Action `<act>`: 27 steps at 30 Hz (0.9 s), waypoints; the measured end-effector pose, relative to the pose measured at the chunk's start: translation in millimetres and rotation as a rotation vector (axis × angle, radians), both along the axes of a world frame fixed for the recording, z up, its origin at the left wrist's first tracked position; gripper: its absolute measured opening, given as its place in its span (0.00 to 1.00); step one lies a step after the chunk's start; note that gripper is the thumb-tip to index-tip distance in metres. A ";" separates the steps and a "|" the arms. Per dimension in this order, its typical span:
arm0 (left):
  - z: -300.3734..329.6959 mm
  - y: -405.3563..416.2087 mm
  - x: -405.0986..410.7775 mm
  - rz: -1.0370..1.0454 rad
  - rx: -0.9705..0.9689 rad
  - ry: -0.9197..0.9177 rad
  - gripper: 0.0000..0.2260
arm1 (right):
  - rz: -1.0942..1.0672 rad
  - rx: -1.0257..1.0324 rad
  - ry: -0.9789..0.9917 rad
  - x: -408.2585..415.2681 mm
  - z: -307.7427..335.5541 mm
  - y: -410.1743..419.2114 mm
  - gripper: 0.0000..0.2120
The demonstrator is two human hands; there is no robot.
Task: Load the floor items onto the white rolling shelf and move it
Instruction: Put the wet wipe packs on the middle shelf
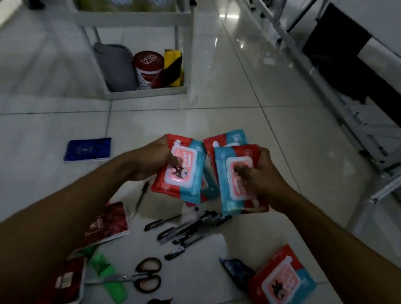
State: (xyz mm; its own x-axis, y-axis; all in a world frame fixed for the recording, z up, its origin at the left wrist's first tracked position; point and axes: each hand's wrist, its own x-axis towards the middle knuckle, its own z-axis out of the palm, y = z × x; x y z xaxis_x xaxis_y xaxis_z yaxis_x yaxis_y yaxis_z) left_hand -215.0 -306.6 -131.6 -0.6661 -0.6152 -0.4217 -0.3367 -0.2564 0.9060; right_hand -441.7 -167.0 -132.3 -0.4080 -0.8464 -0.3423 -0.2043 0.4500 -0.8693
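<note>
While both hands are raised above the floor clutter, each grips wet-wipe packs so they can go to the shelf in one trip: the left hand (150, 159) pinches a red-and-blue wipes pack (181, 172) with the thumb on its lid, and the right hand (259, 177) grasps a second wipes pack (237, 183) the same way. A third pack (226, 139) shows behind these two, though which hand carries it I cannot tell. Holding them flat and side by side probably keeps them steady for setting down on a tier. The white rolling shelf (149, 92) stands farther off, slightly left, on the tiled floor (280, 114); its bottom tier already holds a grey bundle (116, 66), a red canister (149, 68) and a yellow-and-black roll (173, 68), so little room is left there, and an upper tier seems the likelier spot. Still on the floor nearby are a blue notebook (88, 149) to the left, two red notebooks (109, 222) at near left, a cluster of black pens (189, 229), scissors (145, 277), a green strip (107, 276) and another wipes pack (283, 283) at near right. Pens and scissors lie directly underfoot between the person and the shelf, a possible slip hazard. A metal frame (374, 130) runs along the right.
</note>
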 end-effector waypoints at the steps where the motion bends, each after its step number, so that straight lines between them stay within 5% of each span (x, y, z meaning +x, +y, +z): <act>1: 5.3 -7.6 8.9 0.009 0.015 -0.006 0.17 | -0.032 -0.002 -0.085 6.4 2.7 -9.9 0.22; 5: 35.9 -45.5 52.0 0.094 0.059 -0.004 0.15 | -0.063 0.017 -0.217 27.9 24.2 -57.0 0.21; 10: 106.7 -80.3 94.5 0.376 0.016 -0.026 0.15 | -0.083 -0.026 -0.195 39.8 104.7 -110.4 0.32; 15: 191.2 -82.9 102.7 0.629 -0.064 0.117 0.18 | -0.050 -0.215 -0.138 60.6 206.5 -144.5 0.23; 27: 313.1 -92.3 107.1 0.598 -0.179 0.208 0.05 | 0.117 -0.294 0.071 79.3 338.7 -177.2 0.30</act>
State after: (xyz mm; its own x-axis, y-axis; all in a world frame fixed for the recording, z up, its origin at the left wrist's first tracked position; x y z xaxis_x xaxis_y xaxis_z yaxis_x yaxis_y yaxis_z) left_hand -107.9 -398.9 181.5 -0.2439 -0.9534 -0.1778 0.0044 -0.1844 0.9828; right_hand -362.4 -344.2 206.4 -0.3161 -0.9474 -0.0505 -0.3047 0.1518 -0.9403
